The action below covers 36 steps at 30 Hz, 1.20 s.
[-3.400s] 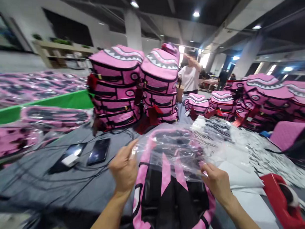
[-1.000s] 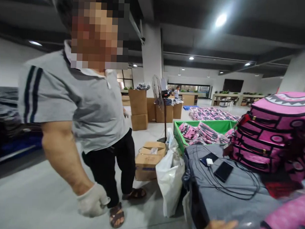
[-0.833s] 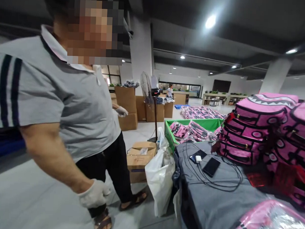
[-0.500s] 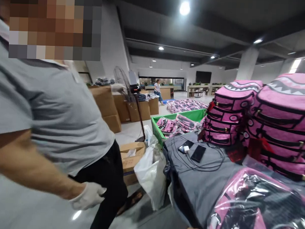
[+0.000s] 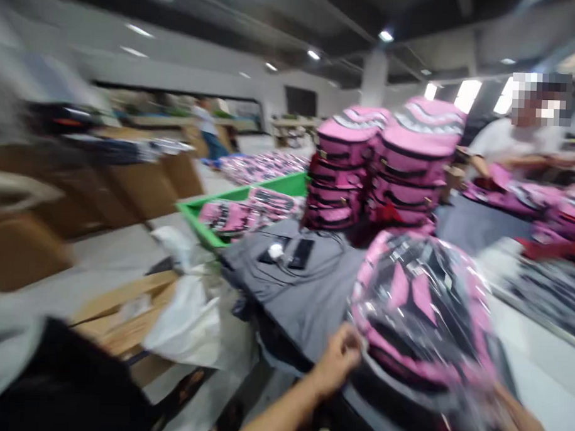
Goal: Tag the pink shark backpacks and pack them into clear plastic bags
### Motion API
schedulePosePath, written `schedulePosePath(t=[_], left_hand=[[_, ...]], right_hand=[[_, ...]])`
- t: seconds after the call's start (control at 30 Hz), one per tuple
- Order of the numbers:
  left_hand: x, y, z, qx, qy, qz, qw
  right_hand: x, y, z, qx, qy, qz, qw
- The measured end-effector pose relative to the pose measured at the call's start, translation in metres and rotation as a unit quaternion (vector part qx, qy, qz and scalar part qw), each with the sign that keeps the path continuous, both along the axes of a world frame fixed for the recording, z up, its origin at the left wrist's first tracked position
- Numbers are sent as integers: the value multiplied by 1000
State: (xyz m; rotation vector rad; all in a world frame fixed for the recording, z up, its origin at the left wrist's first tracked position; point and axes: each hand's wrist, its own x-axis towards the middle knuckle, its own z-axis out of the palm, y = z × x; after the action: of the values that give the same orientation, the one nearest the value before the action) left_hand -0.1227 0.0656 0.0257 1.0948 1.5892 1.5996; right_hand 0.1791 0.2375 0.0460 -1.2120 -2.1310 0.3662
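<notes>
While the left hand (image 5: 338, 360) pinches clear wrap (image 5: 428, 299) at the grey-covered bench's (image 5: 303, 307) near edge, the right hand (image 5: 520, 417) blurs beyond telling; a green bin (image 5: 201, 230) stands by the left corner.

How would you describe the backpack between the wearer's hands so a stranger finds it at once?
Start with the gray-covered table and the two stacks of pink backpacks at its far side. Near the front edge lies the backpack, between the left hand and the right hand. Unlike those stacked, it wears shiny clear plastic over a black face with two pink pointed strips.
</notes>
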Motion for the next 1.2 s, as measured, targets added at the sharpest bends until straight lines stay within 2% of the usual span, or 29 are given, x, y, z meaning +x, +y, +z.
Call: schedulePosePath(t=[0.07, 0.13, 0.17, 0.2, 0.23, 0.27, 0.3, 0.37, 0.47, 0.53, 0.6, 0.67, 0.73, 0.77, 0.83, 0.9, 0.97, 1.03, 1.07, 1.2], left_hand=[[-12, 11, -4, -2, -33, 61, 998], [-27, 15, -17, -17, -66, 136, 988], [-32, 12, -24, -24, -80, 166, 983], [-34, 5, -31, -40, -112, 203, 972], [-32, -6, -38, -80, -153, 212, 962], [-25, -18, -42, -128, -183, 186, 957], [-14, -29, -45, -177, -199, 129, 955], [20, -45, -45, -233, -167, -46, 957], [82, -42, -41, -197, -108, -276, 934], [114, -33, -43, -179, -101, -359, 911], [134, -30, -45, -182, -68, -370, 909], [144, -34, -45, -181, -23, -333, 925], [150, -42, -39, -167, -6, -329, 929], [153, -46, -35, -152, 5, -350, 924], [157, -50, -28, -86, 70, -405, 907], [159, -46, -23, 47, 208, -414, 885], [159, -34, -19, 207, 376, -352, 832], [157, -17, -12, 317, 504, -299, 746], [157, -7, -7, 346, 545, -300, 702], [171, 26, 24, 375, 615, -430, 544]], right_hand=[[56, -27, -7, -31, -5, -124, 992], [93, -55, -11, -83, -4, -223, 971], [102, -69, -13, -132, 5, -250, 959], [106, -83, -15, -189, 22, -254, 948], [105, -97, -16, -246, 51, -240, 938], [100, -110, -18, -292, 84, -209, 930], [92, -123, -18, -320, 115, -168, 925], [74, -147, -19, -330, 153, -94, 927], [54, -169, -21, -308, 132, -57, 941], [52, -178, -24, -299, 99, -75, 946], [58, -185, -26, -295, 55, -99, 949], [66, -195, -27, -276, 9, -126, 953], [70, -208, -26, -229, -17, -161, 960], [69, -215, -24, -197, -19, -177, 964], [64, -229, -21, -128, -10, -190, 973], [55, -243, -20, -69, -2, -171, 983], [46, -255, -24, -17, -12, -152, 988], [39, -265, -29, 38, -38, -162, 985], [37, -270, -31, 68, -52, -175, 981], [33, -282, -32, 149, -106, -210, 961]])
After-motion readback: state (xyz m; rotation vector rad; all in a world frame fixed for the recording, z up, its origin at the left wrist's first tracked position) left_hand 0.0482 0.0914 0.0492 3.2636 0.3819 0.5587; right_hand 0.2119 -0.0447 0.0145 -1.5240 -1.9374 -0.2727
